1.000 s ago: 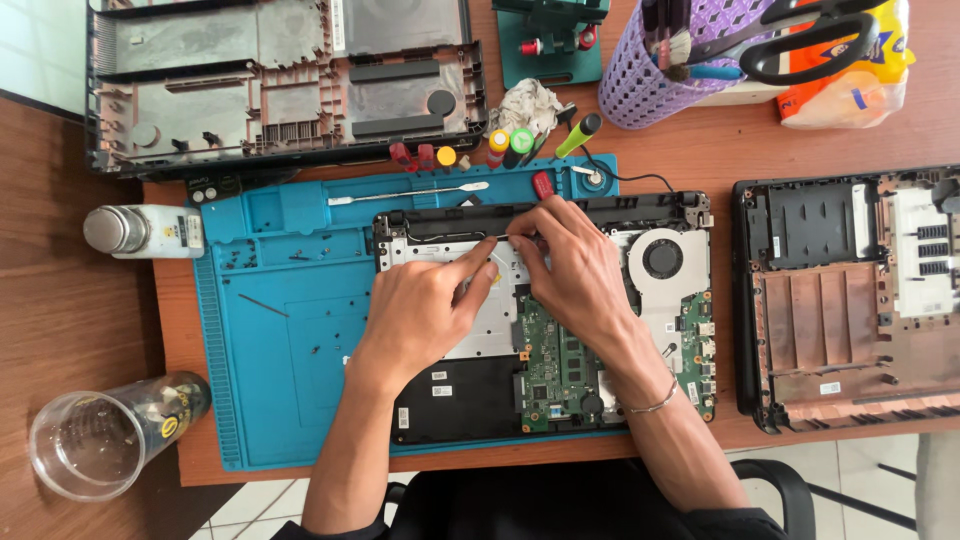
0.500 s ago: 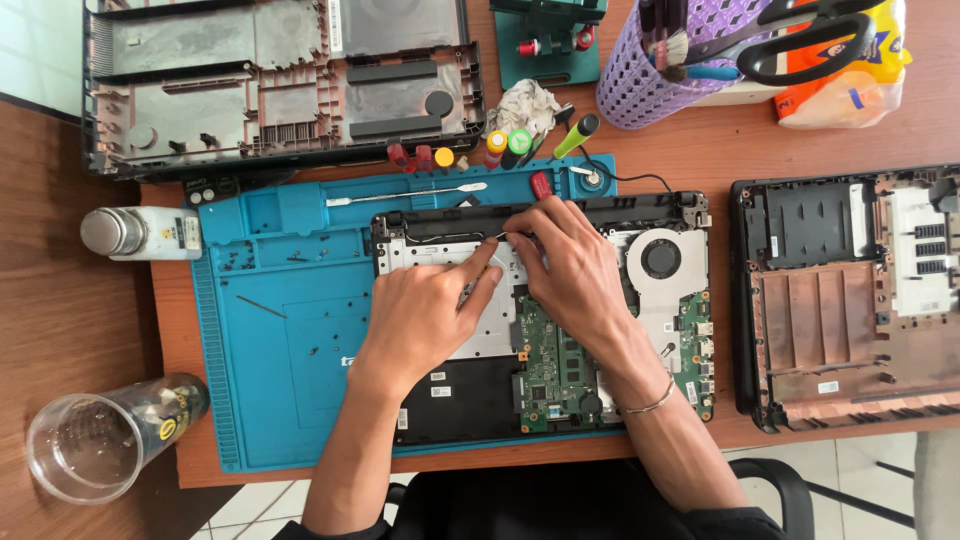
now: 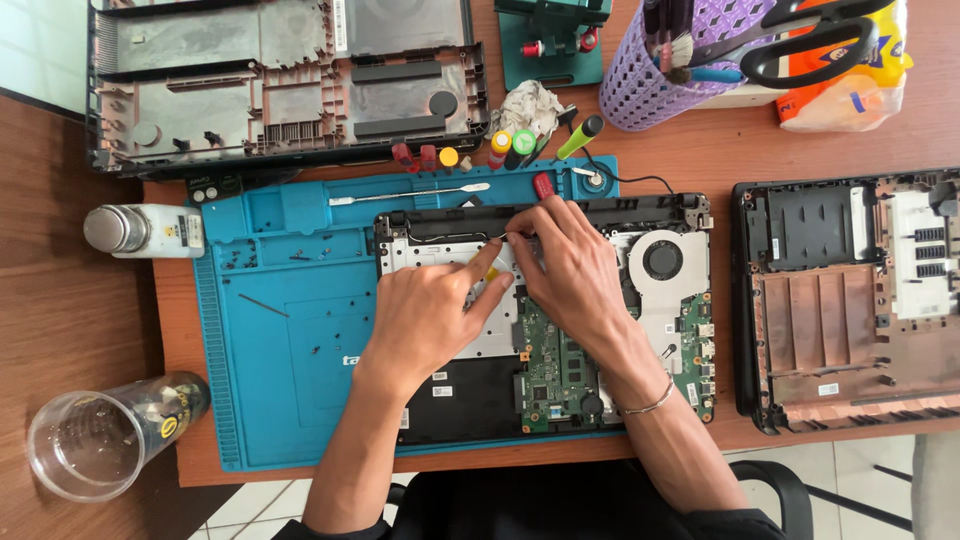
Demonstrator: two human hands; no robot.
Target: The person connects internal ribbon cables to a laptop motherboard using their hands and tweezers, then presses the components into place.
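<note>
Both hands work over opened laptop (image 3: 560,330) on blue mat (image 3: 280,330): left hand (image 3: 430,310) grips yellow-handled tool; right hand (image 3: 565,260) pinches thin wire.

A reddish-brown wooden desk (image 3: 690,140) fills most of the view, in even daylight with soft shadows. At nine o'clock a darker wood-grain surface (image 3: 50,250) adjoins it, perhaps a second table. At ten o'clock lies a pale greenish strip (image 3: 35,45). Along six to four o'clock, pale floor tiles (image 3: 860,470) show below the desk edge, with a black chair armrest (image 3: 785,490).
</note>
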